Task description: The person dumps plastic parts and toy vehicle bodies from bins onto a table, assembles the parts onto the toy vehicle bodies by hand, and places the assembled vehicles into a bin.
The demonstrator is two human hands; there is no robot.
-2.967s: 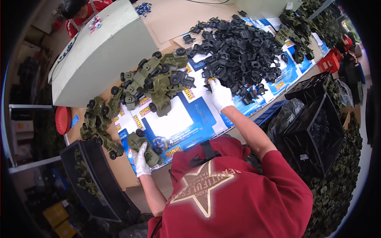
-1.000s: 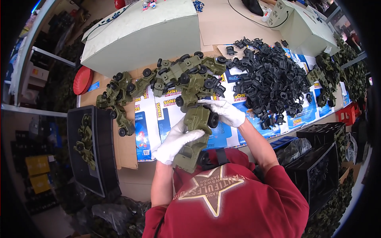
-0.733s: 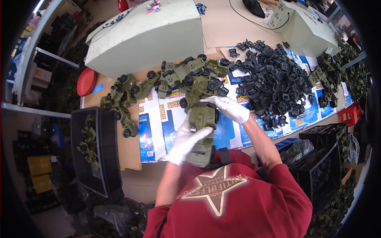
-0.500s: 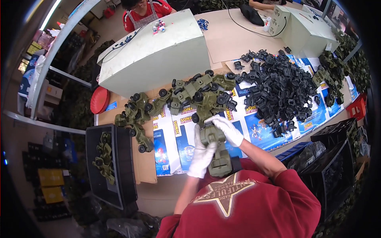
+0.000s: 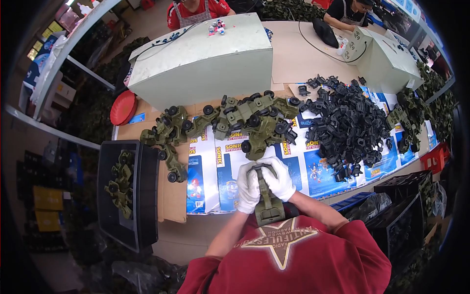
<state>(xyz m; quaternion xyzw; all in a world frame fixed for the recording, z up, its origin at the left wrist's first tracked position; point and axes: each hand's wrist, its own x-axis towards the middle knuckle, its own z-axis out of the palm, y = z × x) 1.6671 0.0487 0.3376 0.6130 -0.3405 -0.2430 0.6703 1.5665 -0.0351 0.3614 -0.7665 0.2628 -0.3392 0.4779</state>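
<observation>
Both my hands wear white gloves and grip one olive-green toy truck (image 5: 269, 208) held close to my chest, above the table's near edge. My left hand (image 5: 247, 187) clasps its left side and my right hand (image 5: 279, 177) wraps the front end from the right. Just beyond my hands a row of green toy trucks (image 5: 245, 117) with black wheels lies across the table. A big heap of black plastic parts (image 5: 347, 125) sits to the right of them.
Blue printed cardboard sheets (image 5: 215, 171) cover the table. A black crate (image 5: 126, 193) with green trucks stands at my left, another black crate (image 5: 406, 196) at my right. A pale box (image 5: 205, 56) and a red disc (image 5: 122, 107) lie beyond; other people work at the far side.
My right hand left the black parts heap and my left hand left the table's edge. Both closed on a green truck and drew it toward my chest.
</observation>
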